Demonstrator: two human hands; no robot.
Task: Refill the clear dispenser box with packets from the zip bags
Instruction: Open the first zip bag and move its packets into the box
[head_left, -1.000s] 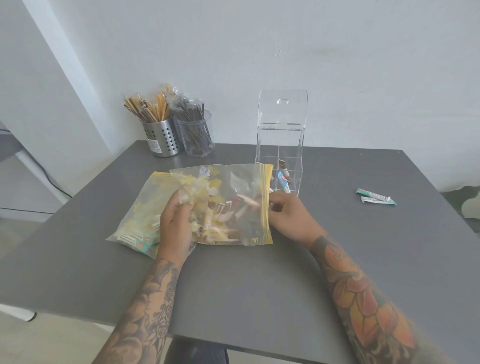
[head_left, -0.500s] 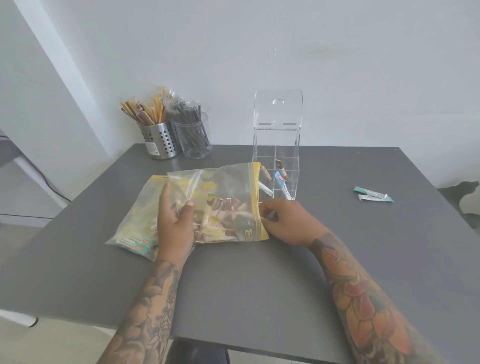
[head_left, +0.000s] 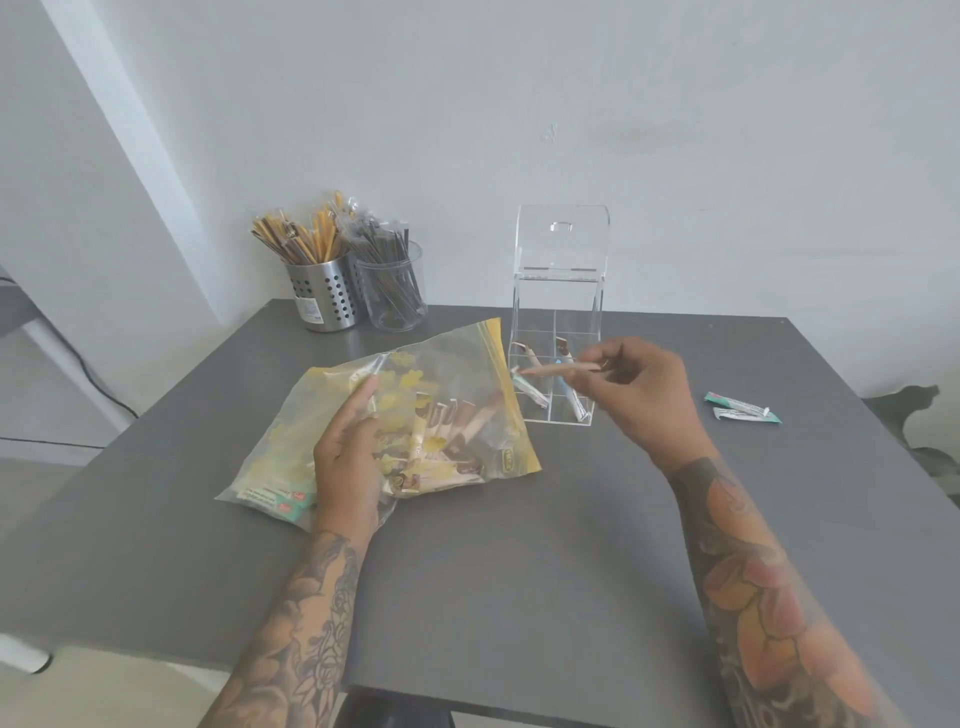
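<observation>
- The left hand (head_left: 347, 457) lies on the upper zip bag (head_left: 447, 410); its grip is narrow, the fingers curled on the plastic and holding the bag down on the grey counter (head_left: 519, 597).
- This bag holds brown and cream stick packets; its yellow zip edge faces right, toward the dispenser box (head_left: 558, 332). A second zip bag (head_left: 270, 467) lies under it, more to the left, with pale packets inside.
- Far left on the counter stand a metal cup (head_left: 324, 299) with yellow sticks and a clear cup (head_left: 395, 296) with dark sticks.
- The clear dispenser box stands upright with its lid raised; a few packets lean in its near compartments.
- The right hand (head_left: 641, 387) pinches one cream packet (head_left: 558, 369) just in front of the box; the packet's long axis is nearly level, its free end pointing left.
- Two green-white packets (head_left: 740, 408) lie far right on the counter.
</observation>
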